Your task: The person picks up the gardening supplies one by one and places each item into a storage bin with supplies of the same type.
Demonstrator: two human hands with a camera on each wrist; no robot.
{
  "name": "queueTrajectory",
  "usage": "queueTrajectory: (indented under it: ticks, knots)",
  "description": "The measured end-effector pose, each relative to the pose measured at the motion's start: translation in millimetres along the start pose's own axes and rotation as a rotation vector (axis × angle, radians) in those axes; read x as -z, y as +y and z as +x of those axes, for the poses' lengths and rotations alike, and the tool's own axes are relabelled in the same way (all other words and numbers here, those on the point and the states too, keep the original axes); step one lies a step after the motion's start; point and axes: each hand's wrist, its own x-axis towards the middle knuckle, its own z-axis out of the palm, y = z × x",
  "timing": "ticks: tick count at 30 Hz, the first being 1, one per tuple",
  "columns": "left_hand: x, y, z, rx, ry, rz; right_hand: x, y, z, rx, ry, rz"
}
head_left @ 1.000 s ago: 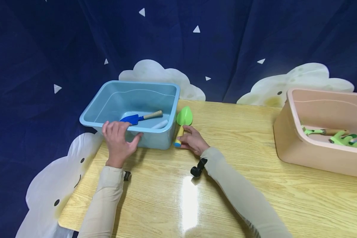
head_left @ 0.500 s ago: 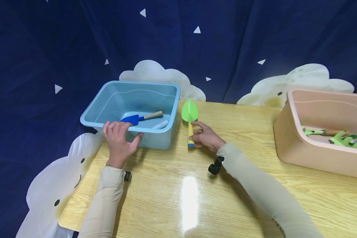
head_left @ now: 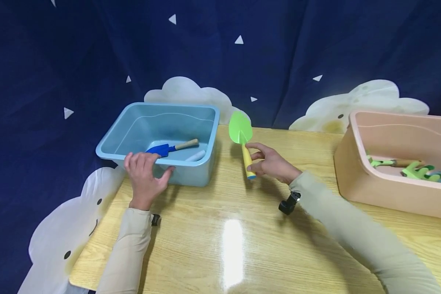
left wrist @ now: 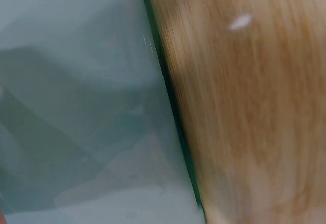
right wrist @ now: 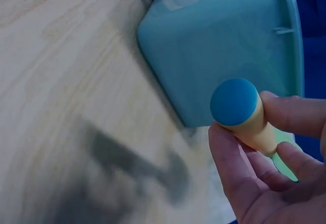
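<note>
My left hand (head_left: pixel 144 177) grips the near rim of a blue plastic bin (head_left: pixel 202 173), fingers over the edge and thumb along the outer wall. Inside that bin lie a blue trowel (head_left: pixel 161 150) with a wooden handle and a white rounded object (head_left: pixel 196 156), partly hidden by the rim. To the right of the bin, my right hand (head_left: pixel 273 164) pinches the yellow handle of a green trowel (head_left: pixel 240 127) between fingers and thumb, above the table. In the right wrist view the blue end cap (right wrist: pixel 234 102) of its handle faces the camera.
On the right stands a pink bin (head_left: pixel 353 175). It contains a green tool with a wooden handle (head_left: pixel 404 163) and a green glove-like item (head_left: pixel 415 170). Behind the wooden table (head_left: pixel 191 245) hangs a dark blue curtain (head_left: pixel 206 49) with white clouds and triangles.
My right hand has moved the green trowel rightward, away from the side of the blue bin, and up off the table. My left hand has stayed on the bin's rim.
</note>
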Motion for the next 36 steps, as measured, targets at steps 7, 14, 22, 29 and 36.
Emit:
queueTrajectory:
  ticks: [7,14,22,29,36]
  knots:
    - [1.0,1.1,1.5,-0.003,0.003,-0.004,15,-25,-10,0.049,0.033,-0.082]
    - [-0.1,1.7,0.5,-0.005,-0.005,-0.014,30,-44,-19,0.098,-0.005,-0.122]
    - [0.6,0.1,1.0,-0.010,0.006,0.006,42,-63,-22,0.142,-0.030,-0.225]
    - [-0.6,-1.2,1.3,-0.007,-0.010,0.012,45,-77,-23,0.174,-0.020,-0.291]
    - [0.9,-1.5,0.5,-0.010,-0.015,0.015,46,-92,-22,0.189,-0.014,-0.343]
